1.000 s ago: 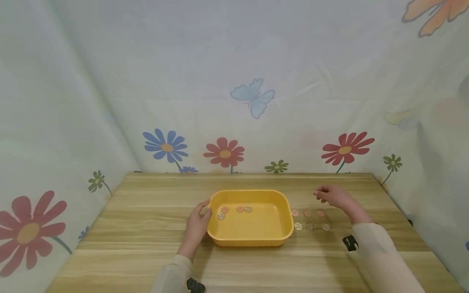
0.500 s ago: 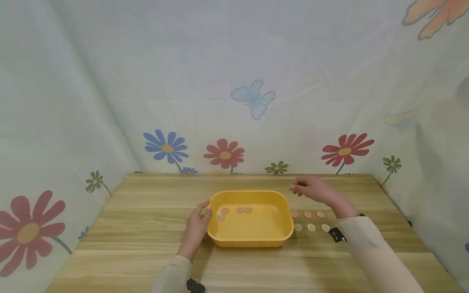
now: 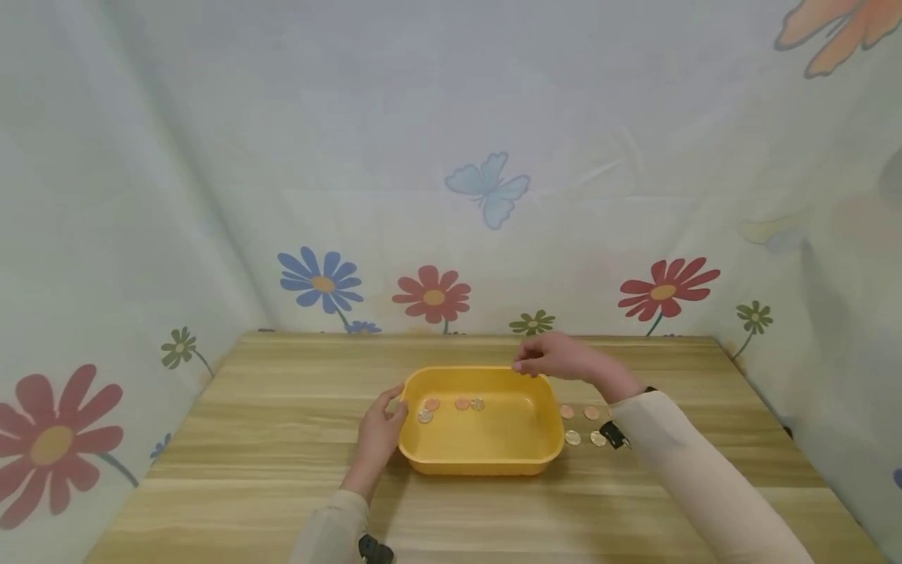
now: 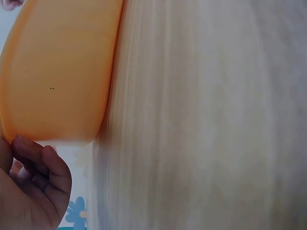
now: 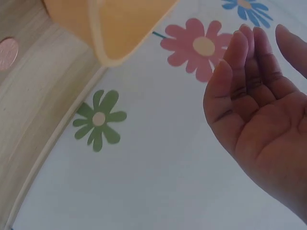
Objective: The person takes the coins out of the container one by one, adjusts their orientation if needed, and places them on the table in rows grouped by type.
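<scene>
While the left hand [image 3: 379,429] grips one end, the tray [image 3: 481,468] runs longways to its right, down-left of the half-curled right hand [image 3: 558,356], which might be holding something, can't tell.

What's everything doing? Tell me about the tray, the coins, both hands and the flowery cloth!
Yellow tray: upright on the table.
Coins in the tray: four, lying flat in two pairs.
Coins on the table: flat, right of the tray; four show clearly.
Left hand: holding the tray's left end.
Right hand: raised near the tray's far edge; can't tell if it's holding anything.
Flowery cloth: hanging, creased.
</scene>
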Action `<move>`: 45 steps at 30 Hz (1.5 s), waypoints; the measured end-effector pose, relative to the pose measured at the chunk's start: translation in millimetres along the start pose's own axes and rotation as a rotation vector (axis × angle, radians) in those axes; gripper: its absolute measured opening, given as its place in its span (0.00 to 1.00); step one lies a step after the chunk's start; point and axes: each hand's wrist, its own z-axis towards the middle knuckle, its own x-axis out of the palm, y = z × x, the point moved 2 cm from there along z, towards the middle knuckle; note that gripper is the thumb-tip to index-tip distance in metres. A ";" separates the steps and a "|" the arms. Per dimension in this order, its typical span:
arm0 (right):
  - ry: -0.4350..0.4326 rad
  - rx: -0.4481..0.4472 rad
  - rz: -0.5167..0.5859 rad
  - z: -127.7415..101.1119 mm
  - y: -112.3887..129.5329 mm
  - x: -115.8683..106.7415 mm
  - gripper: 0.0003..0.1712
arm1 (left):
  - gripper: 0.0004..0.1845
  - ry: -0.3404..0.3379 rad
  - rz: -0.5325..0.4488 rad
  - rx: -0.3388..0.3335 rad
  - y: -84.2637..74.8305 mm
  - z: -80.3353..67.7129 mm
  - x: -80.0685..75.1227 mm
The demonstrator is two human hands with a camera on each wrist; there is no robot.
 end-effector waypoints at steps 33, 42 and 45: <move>0.187 -0.117 -0.058 83.0 24.3 73.7 0.09 | 0.24 -0.011 0.030 0.027 0.4 0.8 -0.3; 0.160 -0.107 -0.103 103.0 27.1 94.2 0.07 | 0.23 -0.015 0.023 0.031 -0.3 0.8 -0.9; 0.159 -0.109 -0.081 108.1 27.4 102.4 0.06 | 0.23 -0.018 0.015 0.035 -0.6 1.4 -0.8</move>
